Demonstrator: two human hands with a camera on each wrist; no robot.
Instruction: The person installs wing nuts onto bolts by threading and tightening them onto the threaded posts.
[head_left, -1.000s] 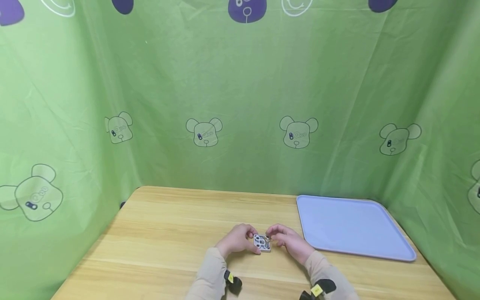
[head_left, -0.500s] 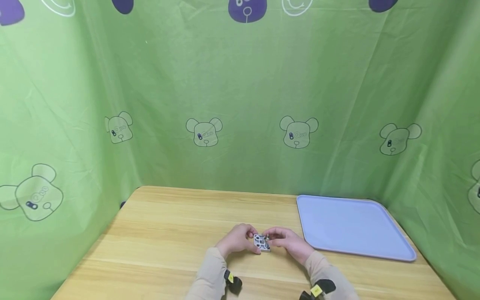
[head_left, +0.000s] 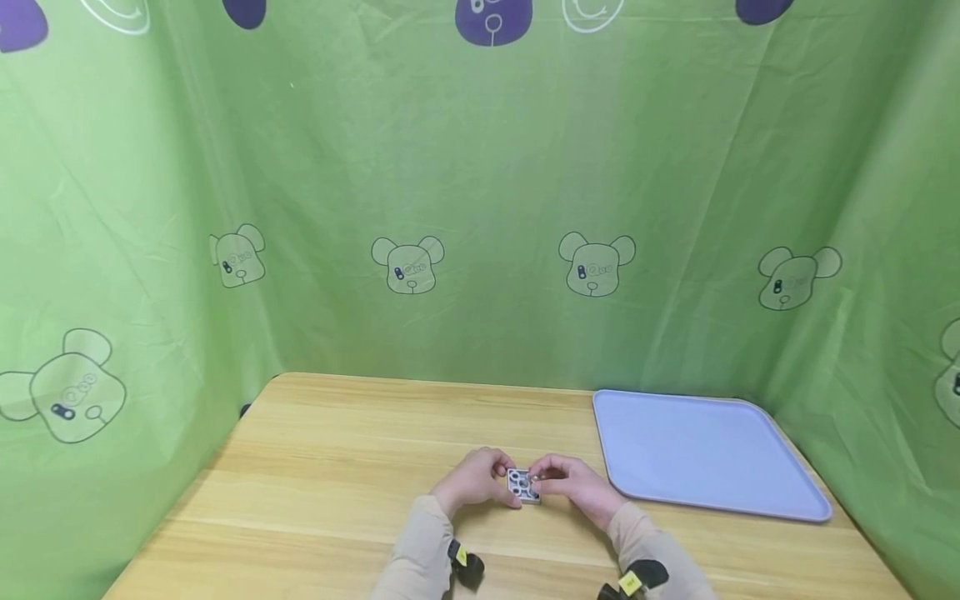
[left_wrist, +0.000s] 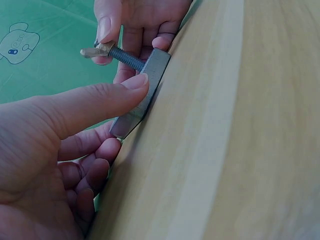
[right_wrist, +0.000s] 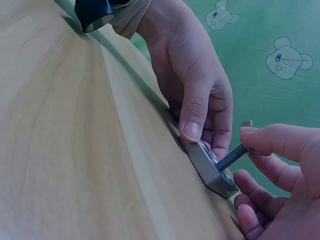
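Gripping a square grey metal plate (head_left: 521,485) by its edges, the left hand (head_left: 474,480) is holding it against the wood-grain table (head_left: 337,475). A dark, coarse-threaded screw (left_wrist: 127,59) is projecting from the plate's recessed face. The right hand (head_left: 581,486) is pinching the screw's brass-toned winged head (left_wrist: 96,51), thumb and fingers partly obstructing it. A smooth pale-blue tray (head_left: 705,454) with rounded corners is lying beyond the plate, to its right. Creased green curtain (head_left: 487,167) fabric, printed with bear heads, is hanging behind the plate. Black wrist cameras (head_left: 470,572) with yellow labels (head_left: 629,582) are sitting nearer than the plate; their lettering is apparently too small to read.
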